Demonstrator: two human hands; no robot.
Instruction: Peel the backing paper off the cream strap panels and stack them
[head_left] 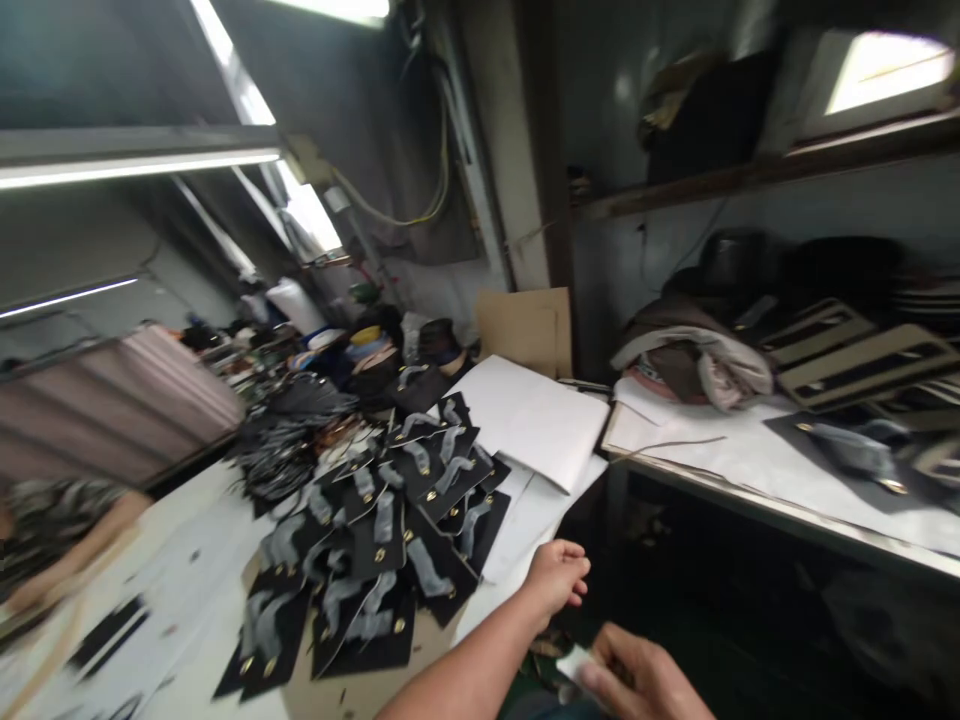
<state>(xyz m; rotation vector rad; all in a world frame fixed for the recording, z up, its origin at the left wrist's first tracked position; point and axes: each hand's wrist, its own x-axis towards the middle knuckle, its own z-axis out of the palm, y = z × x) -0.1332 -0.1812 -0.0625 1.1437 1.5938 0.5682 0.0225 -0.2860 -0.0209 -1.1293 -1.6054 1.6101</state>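
My left hand [559, 578] hangs just past the table edge, its fingers loosely curled and slightly apart, with nothing visible in them. Lower down, my right hand [649, 678] pinches a small white piece [576, 664] between thumb and fingers; blur hides what kind of thing it is. To the left of my left hand lies a heap of flat black panels [367, 645], each bearing a strap handle [429, 570] in cloudy plastic wrap with gold-coloured fittings. Neither hand touches the heap.
A white board [529, 415] lies behind the heap, near brown cardboard [525, 325]. Black strips [277, 450] pile up at the left. Another person's arm [82, 555] rests on the table's far left. On the right, a second table [697, 460] holds rolled cloth [694, 350] and panels.
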